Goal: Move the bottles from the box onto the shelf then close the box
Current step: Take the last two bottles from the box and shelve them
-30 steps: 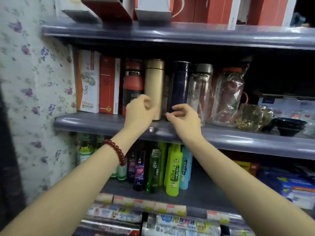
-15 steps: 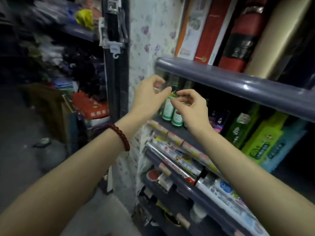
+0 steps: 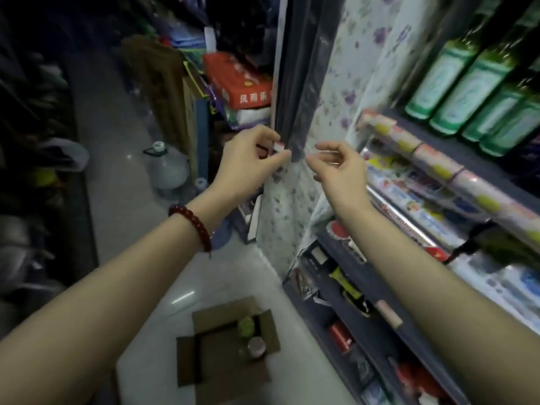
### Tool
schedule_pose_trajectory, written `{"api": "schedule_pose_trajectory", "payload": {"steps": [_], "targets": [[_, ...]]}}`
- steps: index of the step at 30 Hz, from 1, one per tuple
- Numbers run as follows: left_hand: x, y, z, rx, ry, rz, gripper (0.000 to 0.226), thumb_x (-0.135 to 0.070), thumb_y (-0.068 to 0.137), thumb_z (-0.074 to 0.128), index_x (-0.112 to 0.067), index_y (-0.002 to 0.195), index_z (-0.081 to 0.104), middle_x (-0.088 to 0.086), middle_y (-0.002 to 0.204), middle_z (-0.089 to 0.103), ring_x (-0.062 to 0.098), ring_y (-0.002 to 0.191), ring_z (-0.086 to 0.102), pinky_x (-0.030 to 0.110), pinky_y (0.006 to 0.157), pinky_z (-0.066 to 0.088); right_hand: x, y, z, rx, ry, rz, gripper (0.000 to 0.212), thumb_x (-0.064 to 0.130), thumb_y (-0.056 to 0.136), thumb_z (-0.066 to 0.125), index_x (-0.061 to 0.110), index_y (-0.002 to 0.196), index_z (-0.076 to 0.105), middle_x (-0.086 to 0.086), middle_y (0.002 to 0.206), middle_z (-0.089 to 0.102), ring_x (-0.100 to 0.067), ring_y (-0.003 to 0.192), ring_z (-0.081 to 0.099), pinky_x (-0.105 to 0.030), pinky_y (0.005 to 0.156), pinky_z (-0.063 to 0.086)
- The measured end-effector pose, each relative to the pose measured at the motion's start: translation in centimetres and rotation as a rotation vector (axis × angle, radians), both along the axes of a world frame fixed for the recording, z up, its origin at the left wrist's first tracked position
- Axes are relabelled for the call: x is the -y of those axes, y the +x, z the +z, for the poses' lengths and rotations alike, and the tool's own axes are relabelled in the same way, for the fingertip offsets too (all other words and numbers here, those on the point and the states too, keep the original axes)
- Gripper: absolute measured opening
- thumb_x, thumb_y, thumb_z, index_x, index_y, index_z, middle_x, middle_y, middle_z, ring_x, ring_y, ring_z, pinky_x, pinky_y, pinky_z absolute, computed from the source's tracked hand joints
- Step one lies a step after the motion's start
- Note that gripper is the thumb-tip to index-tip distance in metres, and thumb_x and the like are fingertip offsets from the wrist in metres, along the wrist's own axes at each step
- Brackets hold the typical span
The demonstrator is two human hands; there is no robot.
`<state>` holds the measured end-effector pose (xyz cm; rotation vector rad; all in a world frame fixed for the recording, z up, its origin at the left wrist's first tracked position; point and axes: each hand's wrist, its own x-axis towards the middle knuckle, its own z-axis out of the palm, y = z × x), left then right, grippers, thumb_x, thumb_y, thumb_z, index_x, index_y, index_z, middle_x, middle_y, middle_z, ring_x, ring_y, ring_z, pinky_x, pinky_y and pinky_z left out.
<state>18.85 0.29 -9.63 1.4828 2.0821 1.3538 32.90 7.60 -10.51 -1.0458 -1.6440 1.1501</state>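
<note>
Two empty hands, left hand (image 3: 248, 159), right hand (image 3: 340, 168), fingers loosely curled, open box (image 3: 230, 343) on floor below.

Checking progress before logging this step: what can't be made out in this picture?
- Head view: how many bottles remain in the box; its dark inside and blur hide all but two tops.
- Whether the left hand pinches anything; blurred.
- Labels on the green bottles; blurred, cut off by the edge.
</note>
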Motion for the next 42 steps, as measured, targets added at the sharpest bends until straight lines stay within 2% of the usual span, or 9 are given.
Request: {"api": "schedule_pose_trajectory", "payload": {"steps": [4, 7, 13, 16, 22, 31, 34, 38, 42], "targets": [[1.5, -2.8, -7.1, 0.002, -0.07, 0.014, 0.032, -0.042, 0.077, 0.069, -0.021, 0.101, 0.066, -0.003, 0.094, 0.067, 0.01, 0.087, 0.063, 0.028, 0.08, 0.053, 0.3, -2.5, -6.1, -0.002, -0.071, 0.018, 0.018, 0.009, 0.084, 0.068, 0.009, 0.098, 0.057, 0.002, 0.07, 0.055, -0.009, 0.066, 0.055, -0.028, 0.07, 0.05], [2.3, -3.9, -13.3, 0.017, -0.14, 0.027, 0.032, -0.042, 0.078, 0.069, -0.022, 0.102, 0.065, -0.005, 0.095, 0.067, 0.006, 0.086, 0.061, 0.023, 0.078, 0.051, 0.4, -3.5, -11.7, 0.014, -0.127, 0.029, 0.017, 0.011, 0.084, 0.067, 0.009, 0.098, 0.057, 0.001, 0.071, 0.054, -0.007, 0.065, 0.054, -0.025, 0.067, 0.048], [3.2, -4.4, -28.3, 0.124, -0.274, -0.015, 0.043, -0.045, 0.073, 0.067, -0.018, 0.105, 0.064, 0.004, 0.098, 0.066, 0.017, 0.09, 0.063, 0.036, 0.081, 0.053, 1.9, -3.1, -27.2, 0.058, -0.244, 0.054, 0.018, 0.013, 0.083, 0.068, 0.011, 0.099, 0.06, 0.003, 0.076, 0.058, -0.004, 0.068, 0.058, -0.026, 0.07, 0.053], [3.9, -3.7, -36.6, 0.186, -0.321, -0.034, 0.041, -0.041, 0.074, 0.068, -0.018, 0.107, 0.062, -0.001, 0.101, 0.062, 0.013, 0.091, 0.058, 0.027, 0.078, 0.05, 3.5, -1.8, -35.7, 0.07, -0.3, 0.066, 0.017, 0.008, 0.084, 0.068, 0.011, 0.098, 0.06, 0.001, 0.077, 0.059, -0.001, 0.067, 0.058, -0.02, 0.067, 0.05], [6.4, -1.3, -51.8, 0.325, -0.436, -0.036, 0.037, -0.03, 0.083, 0.068, -0.021, 0.118, 0.059, -0.001, 0.109, 0.058, 0.014, 0.096, 0.056, 0.017, 0.073, 0.045, 7.2, 1.2, -51.4, 0.17, -0.434, 0.053, 0.018, 0.016, 0.081, 0.072, 0.02, 0.097, 0.063, 0.004, 0.088, 0.066, 0.001, 0.077, 0.063, -0.026, 0.073, 0.053], [8.5, 0.0, -68.9, 0.413, -0.515, -0.025, 0.039, -0.031, 0.087, 0.064, -0.023, 0.125, 0.057, -0.011, 0.119, 0.053, -0.003, 0.097, 0.05, 0.0, 0.07, 0.038, 10.4, 3.6, -68.0, 0.173, -0.524, -0.011, 0.03, 0.013, 0.078, 0.075, 0.012, 0.106, 0.065, -0.002, 0.101, 0.07, -0.013, 0.096, 0.067, -0.034, 0.09, 0.055], [8.2, 0.6, -73.0, 0.48, -0.522, -0.02, 0.041, -0.031, 0.088, 0.062, -0.022, 0.128, 0.056, -0.013, 0.123, 0.051, 0.0, 0.108, 0.047, 0.007, 0.08, 0.039, 11.0, 3.8, -72.3, 0.182, -0.555, -0.009, 0.037, 0.018, 0.079, 0.075, 0.013, 0.113, 0.063, -0.004, 0.11, 0.068, -0.015, 0.103, 0.065, -0.038, 0.095, 0.053], [7.9, 1.6, -77.2, 0.521, -0.487, -0.04, 0.032, -0.03, 0.091, 0.058, -0.025, 0.122, 0.06, -0.004, 0.13, 0.054, 0.011, 0.12, 0.049, 0.035, 0.104, 0.043, 11.8, 3.8, -76.1, 0.182, -0.546, -0.039, 0.038, 0.016, 0.082, 0.072, 0.012, 0.118, 0.061, -0.005, 0.116, 0.066, -0.014, 0.107, 0.063, -0.033, 0.097, 0.052], [8.1, 2.2, -79.8, 0.467, -0.506, -0.132, 0.038, -0.031, 0.09, 0.06, -0.032, 0.128, 0.055, -0.006, 0.149, 0.035, 0.004, 0.133, 0.029, 0.028, 0.11, 0.026, 12.7, 4.6, -78.2, 0.269, -0.423, 0.07, 0.044, 0.033, 0.078, 0.072, 0.019, 0.119, 0.061, 0.01, 0.113, 0.064, 0.003, 0.104, 0.059, -0.012, 0.089, 0.049]]}}
